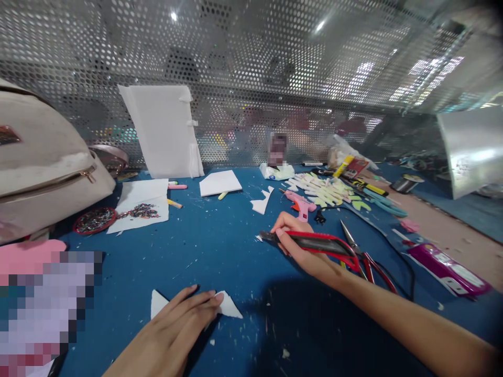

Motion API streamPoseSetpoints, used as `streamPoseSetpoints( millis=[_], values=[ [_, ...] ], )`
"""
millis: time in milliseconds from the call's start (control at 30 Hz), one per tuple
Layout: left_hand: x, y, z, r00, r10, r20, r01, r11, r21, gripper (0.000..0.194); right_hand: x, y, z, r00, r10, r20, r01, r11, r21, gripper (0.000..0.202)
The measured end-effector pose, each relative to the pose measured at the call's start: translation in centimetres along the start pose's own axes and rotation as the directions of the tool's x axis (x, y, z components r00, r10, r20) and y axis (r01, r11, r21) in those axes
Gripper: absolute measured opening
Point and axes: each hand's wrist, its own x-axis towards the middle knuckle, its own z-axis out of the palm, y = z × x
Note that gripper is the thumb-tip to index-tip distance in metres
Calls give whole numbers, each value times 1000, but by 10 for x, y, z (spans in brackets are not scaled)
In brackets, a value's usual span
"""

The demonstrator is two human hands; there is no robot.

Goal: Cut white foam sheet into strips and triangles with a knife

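My left hand (184,319) lies flat, fingers stretched out, over a white cut piece (231,306) on the blue table (220,251); the piece's pointed ends show on both sides of the hand, its middle is hidden. My right hand (293,235) is wrapped round a red and black cutter (326,244). The cutter's dark front end points left, beside a small white scrap (258,238). Behind the right hand lies a jagged white offcut (262,201).
A pink glue gun (301,203), pliers (367,262) and a purple tool (448,269) lie right, with a cable between. Many pale strips (324,188) are behind. A white board (220,183) lies farther back; a beige bag (43,162) stands left.
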Motion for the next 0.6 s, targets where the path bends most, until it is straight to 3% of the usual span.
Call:
streamPoseSetpoints(
  millis=[367,600],
  values=[
    [1,-2,-1,999,35,-2,-35,999,2,56,2,-2,3,998,-51,48,55,995,-80,20],
    [6,9,-6,994,82,-75,-68,983,171,64,0,-5,6,989,-120,86,133,976,-174,12]
  ],
)
